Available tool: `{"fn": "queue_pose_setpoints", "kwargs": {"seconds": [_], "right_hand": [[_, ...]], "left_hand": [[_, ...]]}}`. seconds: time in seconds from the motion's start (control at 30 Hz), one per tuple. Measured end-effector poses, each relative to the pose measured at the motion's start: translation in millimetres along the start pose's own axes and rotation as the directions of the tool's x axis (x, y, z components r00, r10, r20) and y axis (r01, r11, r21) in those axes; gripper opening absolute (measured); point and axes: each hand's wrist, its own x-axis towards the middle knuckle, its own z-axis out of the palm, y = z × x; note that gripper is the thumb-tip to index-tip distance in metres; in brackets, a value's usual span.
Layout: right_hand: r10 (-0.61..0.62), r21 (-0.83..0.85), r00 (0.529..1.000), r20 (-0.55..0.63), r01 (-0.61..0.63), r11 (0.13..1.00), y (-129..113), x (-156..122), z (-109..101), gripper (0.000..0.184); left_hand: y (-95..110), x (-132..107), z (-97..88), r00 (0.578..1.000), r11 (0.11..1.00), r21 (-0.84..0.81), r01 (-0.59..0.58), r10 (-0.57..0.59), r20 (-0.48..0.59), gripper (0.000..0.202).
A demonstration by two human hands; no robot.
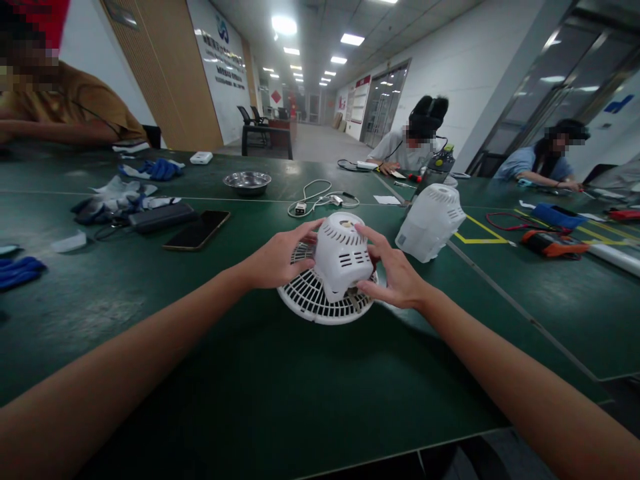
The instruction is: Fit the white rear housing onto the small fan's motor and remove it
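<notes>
A white vented fan motor cover [344,260] sits tilted above a round white fan grille [313,310] lying on the green table. My left hand [283,257] grips the cover's left side, thumb low and fingers reaching round behind it. On the other side, my right hand [397,273] holds it with the index finger near the top and the thumb at the lower edge. Part of the grille is hidden beneath the cover and my fingers. Just right of my right hand stands a white plastic fan base [433,223].
Behind the grille are a coiled white cable [320,200] and a steel bowl [247,182]. To the left lie a phone [197,231], a dark case [163,217] and gloves [155,170]. An orange multimeter [553,245] lies right. Several people sit around the table.
</notes>
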Motion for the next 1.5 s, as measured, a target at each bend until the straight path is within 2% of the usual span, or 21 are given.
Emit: {"fn": "queue_pose_setpoints", "kwargs": {"seconds": [0.13,0.23,0.33,0.53,0.77,0.9,1.07,1.17,1.27,1.33,1.4,1.5], "right_hand": [[0.052,0.077,0.997,0.056,-0.056,0.995,-4,0,2,0.099],[0.032,0.099,0.998,0.051,-0.037,0.994,-5,1,4,0.097],[0.027,0.106,0.999,0.030,-0.030,0.994,-6,2,5,0.095],[0.047,0.073,0.999,0.010,-0.047,0.996,-7,2,5,0.092],[0.041,0.069,0.998,0.051,-0.045,0.997,-9,4,2,0.091],[0.028,0.021,0.999,0.038,-0.028,0.999,-6,1,1,0.094],[0.060,0.064,0.998,-0.029,-0.058,0.996,10,-5,-4,0.093],[0.084,0.145,0.996,-0.016,-0.081,0.986,17,-5,-7,0.089],[0.093,0.148,0.996,-0.002,-0.092,0.985,16,-4,-7,0.089],[0.105,0.098,0.994,-0.020,-0.103,0.990,15,-3,-7,0.087],[0.117,0.029,0.992,-0.049,-0.116,0.993,17,-3,-6,0.081],[0.135,-0.066,0.984,-0.117,-0.144,0.987,22,-4,-5,0.067]], "left_hand": [[8,-2,6.1,0.999,0.993,-0.106,-0.046,0.048,0.017,0.128],[17,-2,14.5,0.997,0.995,-0.077,-0.058,0.054,-0.048,0.136],[24,-2,22.0,0.993,0.998,-0.024,-0.052,0.049,-0.111,0.132],[24,-2,27.7,0.986,0.999,0.029,-0.041,0.045,-0.160,0.122],[8,-2,19.9,0.996,0.998,-0.013,-0.066,0.065,-0.063,0.121],[-5,-3,19.5,0.996,0.998,-0.039,-0.055,0.052,-0.069,0.124],[-15,-7,19.0,0.995,0.999,-0.048,0.019,-0.023,-0.092,0.099],[-15,-9,18.9,0.995,1.000,-0.009,0.027,-0.027,-0.095,0.093],[-19,-10,18.8,0.990,0.999,0.011,0.038,-0.036,-0.138,0.083],[-27,-11,17.5,0.973,0.996,-0.019,0.087,-0.089,-0.213,0.073],[-39,-13,14.9,0.921,0.979,-0.080,0.187,-0.203,-0.333,0.064],[-59,-16,10.6,0.840,0.913,-0.181,0.365,-0.407,-0.359,0.053]]}}
